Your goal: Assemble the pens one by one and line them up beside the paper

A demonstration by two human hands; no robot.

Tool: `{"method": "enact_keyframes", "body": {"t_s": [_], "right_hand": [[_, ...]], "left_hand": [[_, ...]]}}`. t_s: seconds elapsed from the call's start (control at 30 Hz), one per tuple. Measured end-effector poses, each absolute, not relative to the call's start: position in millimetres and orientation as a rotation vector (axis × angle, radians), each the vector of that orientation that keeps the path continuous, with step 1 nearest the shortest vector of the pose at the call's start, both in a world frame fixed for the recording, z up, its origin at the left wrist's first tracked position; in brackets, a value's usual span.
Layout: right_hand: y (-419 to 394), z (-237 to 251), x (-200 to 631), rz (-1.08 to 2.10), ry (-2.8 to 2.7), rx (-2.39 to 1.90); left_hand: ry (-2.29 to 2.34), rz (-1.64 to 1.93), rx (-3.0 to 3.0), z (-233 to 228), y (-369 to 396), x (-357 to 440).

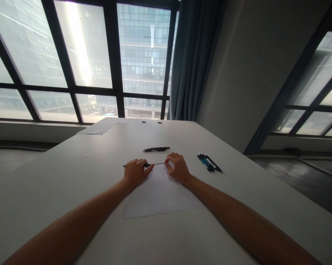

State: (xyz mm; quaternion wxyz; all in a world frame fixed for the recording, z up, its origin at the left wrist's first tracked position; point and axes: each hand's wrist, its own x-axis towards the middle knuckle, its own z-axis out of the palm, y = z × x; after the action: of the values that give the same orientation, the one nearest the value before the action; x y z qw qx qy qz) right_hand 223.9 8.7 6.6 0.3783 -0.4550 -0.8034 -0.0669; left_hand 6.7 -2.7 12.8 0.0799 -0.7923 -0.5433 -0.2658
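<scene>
Both forearms entered from the lower corners of the frame and were cut off there by its lower edge. The left hand [136, 171] lay curled, knuckles up, its fingers pinched around a thin dark pen refill rod [157, 163]. The right hand [177, 167] was likewise curled, and its fingertips [168, 163] pinched the rod's other end. How much of the rod lay inside either hand could not be made out, since the fingers hid both grips. A short dark tip [124, 166] projected past the left hand toward the left of the frame.

The rod appeared as a fine, straight, nearly level line at the centre of the frame, spanning the gap between the two hands and held just over the far edge of a white paper sheet [157, 198]. Whether it touched the sheet could not be told. The sheet lay flat on the pale grey bench [99, 169], partly covered by both wrists.

Just beyond the hands lay a dark pen with a reddish end [156, 149], too small for detail. To the right of centre lay a cluster of dark and blue-green pens [209, 162], overlapping so that their count was unclear. At the bench's far left edge lay more pale papers [103, 126], foreshortened and faint.
</scene>
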Motion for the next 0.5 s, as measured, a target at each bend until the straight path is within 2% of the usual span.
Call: {"method": "enact_keyframes", "body": {"t_s": [0.3,0.5], "right_hand": [[11.5,7.5,227.3,-0.287,-2.01,-1.406],[13.0,4.0,225.6,-0.279,-2.055,-1.455]], "left_hand": [[-1.708,-0.799,-2.292,9.4,4.0,3.8],[-1.546,-0.807,-2.336,6.4,4.4,4.5]]}}
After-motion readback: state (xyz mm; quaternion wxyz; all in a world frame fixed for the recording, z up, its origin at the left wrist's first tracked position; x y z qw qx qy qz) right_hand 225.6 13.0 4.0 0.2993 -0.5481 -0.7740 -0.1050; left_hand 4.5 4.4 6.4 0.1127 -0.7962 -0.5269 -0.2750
